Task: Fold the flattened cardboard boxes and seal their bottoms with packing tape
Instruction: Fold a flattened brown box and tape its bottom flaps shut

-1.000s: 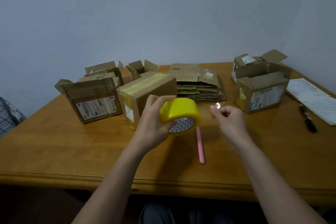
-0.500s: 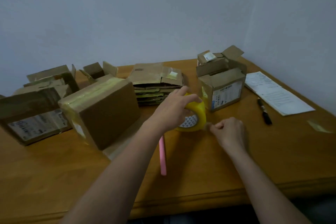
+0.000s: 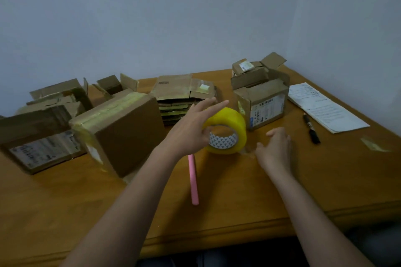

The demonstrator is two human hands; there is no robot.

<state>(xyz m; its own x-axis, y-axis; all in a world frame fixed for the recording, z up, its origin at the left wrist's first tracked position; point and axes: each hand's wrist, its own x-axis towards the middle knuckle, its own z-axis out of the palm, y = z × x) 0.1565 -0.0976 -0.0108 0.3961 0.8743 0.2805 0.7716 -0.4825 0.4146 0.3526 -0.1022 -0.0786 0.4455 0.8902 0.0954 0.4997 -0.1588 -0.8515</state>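
Seemingly mid-taping, the left hand [image 3: 191, 130] grasps the tape roll [image 3: 225, 131] by its core while the right hand [image 3: 274, 149], loosely curled at its 4 o'clock, apparently works the tape's free end, which next wants drawing toward the taped box [image 3: 121, 130] at 9 o'clock.

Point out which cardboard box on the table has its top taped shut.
The plain brown box just left of the left hand, with yellowish tape along its top edge. The other boxes have flaps standing open.

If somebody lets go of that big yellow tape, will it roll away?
Probably a little. The yellow tape roll is round and stands on its edge on the table, so a nudge could roll it. It looks wide, so it likely won't tip easily. The left hand steadies it, thumb inside the core.
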